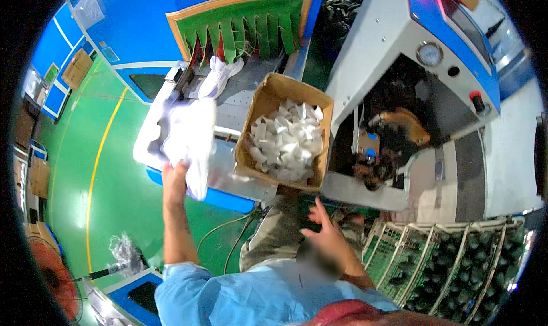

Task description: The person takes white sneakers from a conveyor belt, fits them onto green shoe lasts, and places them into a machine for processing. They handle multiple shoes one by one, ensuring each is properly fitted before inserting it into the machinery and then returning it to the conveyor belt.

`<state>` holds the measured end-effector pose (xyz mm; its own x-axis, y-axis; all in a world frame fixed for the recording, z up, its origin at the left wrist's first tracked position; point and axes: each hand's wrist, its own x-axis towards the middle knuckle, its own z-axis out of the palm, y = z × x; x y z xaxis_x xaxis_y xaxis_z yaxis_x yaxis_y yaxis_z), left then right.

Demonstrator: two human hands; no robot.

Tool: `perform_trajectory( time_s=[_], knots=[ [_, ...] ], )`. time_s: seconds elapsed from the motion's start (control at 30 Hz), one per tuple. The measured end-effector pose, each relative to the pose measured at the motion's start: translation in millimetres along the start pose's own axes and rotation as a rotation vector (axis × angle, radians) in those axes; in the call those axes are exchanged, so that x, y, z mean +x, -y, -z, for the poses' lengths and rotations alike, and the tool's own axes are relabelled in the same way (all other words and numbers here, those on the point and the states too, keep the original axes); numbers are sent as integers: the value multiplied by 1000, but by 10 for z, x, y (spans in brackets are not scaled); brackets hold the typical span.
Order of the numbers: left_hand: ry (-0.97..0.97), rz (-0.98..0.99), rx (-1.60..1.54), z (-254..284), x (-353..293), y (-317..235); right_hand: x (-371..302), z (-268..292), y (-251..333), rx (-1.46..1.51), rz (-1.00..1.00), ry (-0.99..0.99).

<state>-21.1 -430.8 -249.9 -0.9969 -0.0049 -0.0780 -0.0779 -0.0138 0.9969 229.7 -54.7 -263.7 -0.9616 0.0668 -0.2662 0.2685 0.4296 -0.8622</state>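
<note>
At the left, my left hand is closed round the end of a white shoe, which is overexposed and smeared by motion. It hangs over the near end of a conveyor. Farther back on that belt, a second white shoe lies close to the green strip curtain. My right hand is in front of my body with forefinger and thumb apart, holding nothing that I can see. A blurred dark patch covers part of it. Just beyond stands a cardboard box of curved white pieces.
To the right stands a blue and white machine with a gauge and a red-topped knob. A rack of dark rounded pieces is at the lower right. Cables run over the green floor; a red fan stands lower left.
</note>
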Motion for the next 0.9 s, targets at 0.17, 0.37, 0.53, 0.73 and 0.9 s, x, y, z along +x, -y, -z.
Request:
perform_trajectory(
  time_s=[0.17, 0.37, 0.53, 0.73, 0.9],
  knots=[
    [317, -26, -659, -941, -1333, 208, 337, -159, 715, 229, 828, 62],
    [660, 393, -682, -1940, -2175, 57, -406, 51, 736, 477, 588, -224],
    [438, -13, -213, -2689, -2581, 167, -873, 194, 179, 324, 630, -567],
    [592, -537, 729, -2594, -2722, 217, -1359, 444, -199, -8, 348, -600],
    [635, 21, 39, -2464, -2436, 46, -1236, 256, -1031, 1533, 117, -266]
  ],
)
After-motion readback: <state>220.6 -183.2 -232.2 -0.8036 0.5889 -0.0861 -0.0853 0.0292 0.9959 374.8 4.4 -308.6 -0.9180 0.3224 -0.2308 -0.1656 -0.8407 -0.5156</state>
